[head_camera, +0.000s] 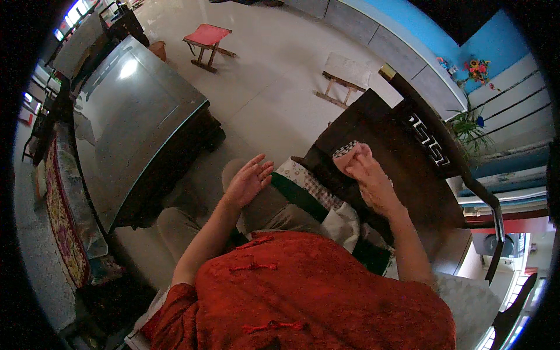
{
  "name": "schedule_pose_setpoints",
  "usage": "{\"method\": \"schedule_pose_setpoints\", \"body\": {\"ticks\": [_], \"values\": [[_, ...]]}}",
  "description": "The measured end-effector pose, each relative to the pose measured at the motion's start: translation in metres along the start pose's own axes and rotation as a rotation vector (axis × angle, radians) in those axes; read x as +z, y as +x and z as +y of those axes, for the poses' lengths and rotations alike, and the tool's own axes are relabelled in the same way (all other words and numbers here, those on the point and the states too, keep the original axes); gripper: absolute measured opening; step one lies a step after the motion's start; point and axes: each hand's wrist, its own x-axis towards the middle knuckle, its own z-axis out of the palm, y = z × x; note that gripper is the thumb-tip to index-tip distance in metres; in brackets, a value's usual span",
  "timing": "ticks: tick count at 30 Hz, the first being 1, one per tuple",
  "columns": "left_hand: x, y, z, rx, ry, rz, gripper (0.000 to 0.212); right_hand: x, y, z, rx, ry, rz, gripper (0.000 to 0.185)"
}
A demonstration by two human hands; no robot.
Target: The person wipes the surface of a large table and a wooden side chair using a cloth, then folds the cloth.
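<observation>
My right hand pinches a small pink cloth piece with a black-and-white checked end, held over a dark wooden seat. What exactly the piece is, I cannot tell. My left hand is raised above my knee with its fingers spread and nothing in it. Between the hands, against my right thigh, lie several fabrics: a printed cream cloth, a dark green strip and a plain cream fold. The right forearm hides part of the pile.
A glass-topped dark table stands to my left. Ahead on the tiled floor are a red-topped folding stool and a pale-topped stool. The wooden armrest with a cutout pattern bounds the right side, near a green plant.
</observation>
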Motion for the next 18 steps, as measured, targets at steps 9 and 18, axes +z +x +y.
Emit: {"method": "schedule_pose_setpoints", "body": {"ticks": [9, 18], "values": [[0.011, 0.007, -0.003, -0.013, 0.032, 0.019, 0.065, -0.001, 0.117, 0.122, -0.053, -0.288, 0.423, 0.036], [0.004, -0.002, 0.002, 0.016, 0.054, 0.113, 0.056, 0.052, 0.092, -0.010, -0.146, -0.136, 0.251, 0.037]]}}
